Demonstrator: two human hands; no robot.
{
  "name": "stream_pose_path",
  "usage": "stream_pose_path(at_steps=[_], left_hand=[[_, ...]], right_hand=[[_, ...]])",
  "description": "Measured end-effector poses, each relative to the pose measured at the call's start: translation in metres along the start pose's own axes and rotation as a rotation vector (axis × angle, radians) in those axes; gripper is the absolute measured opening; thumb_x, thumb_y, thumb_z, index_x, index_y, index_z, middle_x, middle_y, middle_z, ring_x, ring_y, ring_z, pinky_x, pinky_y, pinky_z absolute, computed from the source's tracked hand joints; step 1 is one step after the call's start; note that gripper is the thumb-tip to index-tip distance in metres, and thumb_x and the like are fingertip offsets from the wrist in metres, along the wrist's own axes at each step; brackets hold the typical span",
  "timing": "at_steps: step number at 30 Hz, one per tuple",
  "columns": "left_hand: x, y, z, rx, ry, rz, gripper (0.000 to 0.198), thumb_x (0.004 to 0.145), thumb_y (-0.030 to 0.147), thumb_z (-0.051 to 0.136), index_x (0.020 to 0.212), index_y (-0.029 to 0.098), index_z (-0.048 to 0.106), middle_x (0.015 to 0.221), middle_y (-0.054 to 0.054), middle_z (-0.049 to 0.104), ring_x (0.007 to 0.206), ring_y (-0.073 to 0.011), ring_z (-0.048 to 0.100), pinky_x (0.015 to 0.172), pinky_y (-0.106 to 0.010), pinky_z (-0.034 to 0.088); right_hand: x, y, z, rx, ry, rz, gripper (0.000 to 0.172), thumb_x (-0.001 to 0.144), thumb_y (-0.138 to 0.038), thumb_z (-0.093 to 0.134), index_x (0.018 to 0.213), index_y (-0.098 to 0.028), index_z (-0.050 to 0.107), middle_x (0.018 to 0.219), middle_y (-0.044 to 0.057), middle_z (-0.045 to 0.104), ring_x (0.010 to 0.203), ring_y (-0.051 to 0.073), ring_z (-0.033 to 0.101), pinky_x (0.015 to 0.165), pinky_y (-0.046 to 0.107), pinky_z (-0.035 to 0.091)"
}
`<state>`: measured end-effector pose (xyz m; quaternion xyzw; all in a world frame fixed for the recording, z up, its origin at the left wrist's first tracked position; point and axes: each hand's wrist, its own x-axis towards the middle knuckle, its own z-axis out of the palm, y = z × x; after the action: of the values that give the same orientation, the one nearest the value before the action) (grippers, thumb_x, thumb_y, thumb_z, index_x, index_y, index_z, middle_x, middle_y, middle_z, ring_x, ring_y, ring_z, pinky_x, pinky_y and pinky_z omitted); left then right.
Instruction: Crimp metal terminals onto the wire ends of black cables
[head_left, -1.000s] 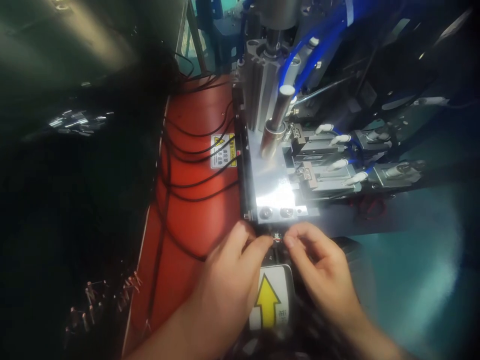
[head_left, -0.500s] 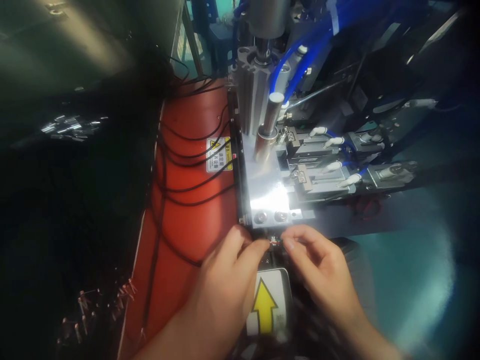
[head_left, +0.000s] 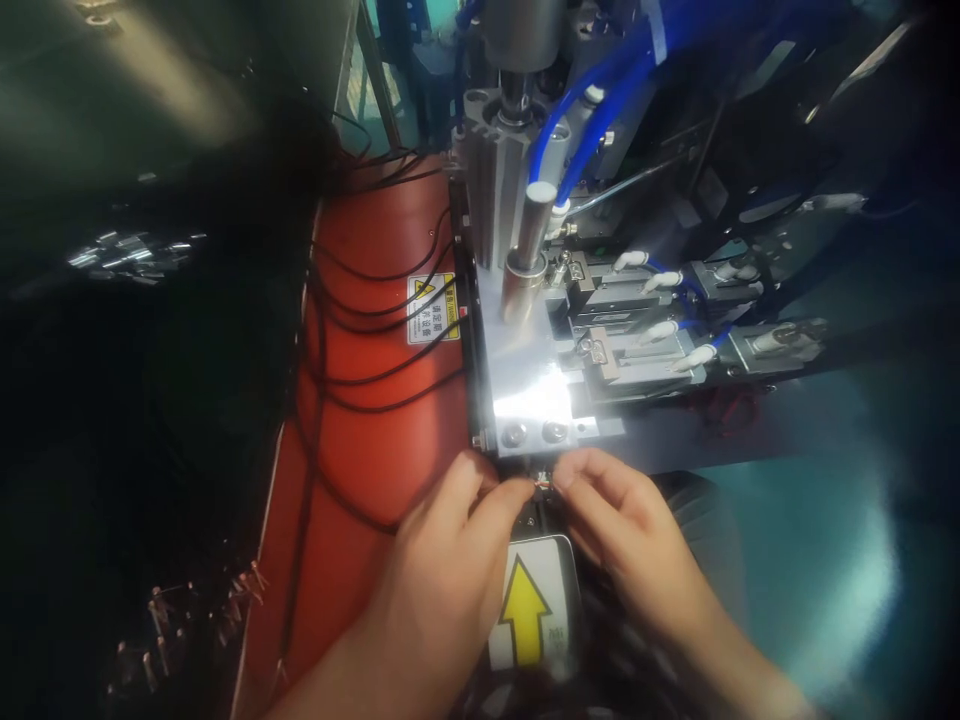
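Observation:
Between the fingertips of both hands, at the front of a machine, sits a small part (head_left: 543, 482) with bits of red, white and metal; it is too small to name. My left hand (head_left: 457, 540) pinches at its left side, thumb and forefinger closed. On its right side, my right hand (head_left: 626, 520) is closed in a pinch as well. Just beyond the fingers is the bright metal block (head_left: 525, 380) of the machine, with two bolts near its front edge. Under the hands lies a white plate with a yellow arrow (head_left: 525, 610).
Black cables (head_left: 375, 385) cross the red base (head_left: 360, 440) on the left, beside a warning label (head_left: 433, 308). Pneumatic cylinders (head_left: 645, 360) with blue hoses (head_left: 592, 130) stand to the right. Shiny metal pins (head_left: 124, 255) and copper-coloured pieces (head_left: 161, 640) lie on the dark surface at left.
The whole view has shifted slightly, so the machine and hands appear a little further left. Both hands keep their pinch at the small part.

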<state>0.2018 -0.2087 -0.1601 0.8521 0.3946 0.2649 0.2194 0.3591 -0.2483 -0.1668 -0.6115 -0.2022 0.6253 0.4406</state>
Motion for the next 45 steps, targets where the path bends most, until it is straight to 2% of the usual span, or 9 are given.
stream_pose_path(at_steps=[3,8,12,16,24,29,33,39,45], left_hand=[[0.000,0.000,0.000,-0.007,-0.002,0.012,0.025,0.087,0.005,0.049,0.102,0.014,0.067,0.083,-0.005,0.057,0.071,-0.0140,0.061,0.066,-0.023,0.055],[0.003,0.000,-0.003,-0.054,0.038,0.031,0.024,0.087,0.002,0.051,0.101,0.013,0.067,0.087,-0.005,0.058,0.077,-0.0112,0.062,0.071,-0.017,0.052],[0.004,0.002,-0.005,-0.074,0.006,0.024,0.025,0.088,0.003,0.050,0.103,0.015,0.065,0.089,-0.004,0.058,0.077,-0.0094,0.062,0.070,-0.014,0.052],[0.002,0.002,-0.007,-0.057,-0.060,-0.017,0.026,0.090,0.008,0.049,0.107,0.021,0.064,0.089,-0.002,0.059,0.077,-0.0105,0.064,0.069,-0.015,0.054],[0.004,-0.004,-0.019,0.004,-0.190,0.044,0.029,0.090,0.008,0.049,0.113,0.021,0.062,0.102,-0.004,0.060,0.090,-0.0113,0.065,0.078,-0.015,0.054],[0.003,-0.008,-0.022,0.094,-0.145,0.133,0.026,0.090,0.003,0.047,0.107,0.014,0.063,0.099,-0.007,0.064,0.092,-0.0133,0.063,0.082,-0.020,0.053],[0.004,-0.007,-0.025,0.236,-0.178,0.162,0.028,0.091,0.007,0.044,0.104,0.015,0.067,0.092,-0.008,0.064,0.086,-0.0174,0.062,0.071,-0.026,0.055],[0.008,-0.004,-0.028,0.285,-0.181,0.165,0.031,0.091,0.007,0.042,0.099,0.014,0.071,0.079,-0.008,0.060,0.079,-0.0183,0.060,0.065,-0.028,0.056],[0.008,-0.002,-0.027,0.285,-0.165,0.169,0.030,0.090,0.007,0.044,0.098,0.012,0.072,0.079,-0.010,0.060,0.077,-0.0191,0.060,0.063,-0.030,0.057]], right_hand=[[0.001,-0.007,0.000,-0.064,0.028,0.007,0.034,0.078,-0.049,0.069,0.074,-0.019,0.054,0.049,-0.008,0.039,0.043,0.006,0.027,0.043,0.021,0.018],[0.010,-0.005,-0.010,0.138,-0.138,0.142,0.036,0.076,-0.045,0.070,0.066,-0.016,0.053,0.042,-0.008,0.038,0.042,0.005,0.030,0.047,0.021,0.019],[0.009,0.003,-0.012,0.152,-0.076,0.037,0.034,0.081,-0.048,0.065,0.077,-0.015,0.059,0.043,-0.008,0.043,0.043,0.007,0.035,0.049,0.021,0.025],[0.004,0.001,-0.009,0.046,-0.053,-0.052,0.035,0.083,-0.048,0.063,0.074,-0.015,0.057,0.047,-0.007,0.046,0.046,0.008,0.040,0.051,0.021,0.031],[0.006,0.001,-0.006,0.008,-0.119,-0.025,0.028,0.086,-0.040,0.057,0.071,-0.017,0.051,0.045,-0.007,0.045,0.044,0.008,0.038,0.049,0.021,0.032],[0.001,0.009,0.001,-0.147,0.031,-0.199,0.021,0.090,-0.037,0.053,0.077,-0.020,0.049,0.054,-0.007,0.043,0.047,0.010,0.040,0.047,0.023,0.031],[0.000,0.009,0.001,-0.161,0.053,-0.237,0.021,0.090,-0.036,0.053,0.076,-0.021,0.050,0.055,-0.006,0.045,0.048,0.011,0.042,0.047,0.023,0.032],[0.005,0.000,-0.011,-0.048,-0.121,-0.113,0.029,0.088,-0.043,0.056,0.073,-0.018,0.053,0.050,-0.005,0.050,0.049,0.011,0.044,0.054,0.025,0.036],[0.005,-0.004,-0.010,-0.065,-0.058,-0.139,0.027,0.085,-0.042,0.060,0.073,-0.018,0.056,0.052,-0.005,0.051,0.049,0.011,0.046,0.054,0.025,0.037]])
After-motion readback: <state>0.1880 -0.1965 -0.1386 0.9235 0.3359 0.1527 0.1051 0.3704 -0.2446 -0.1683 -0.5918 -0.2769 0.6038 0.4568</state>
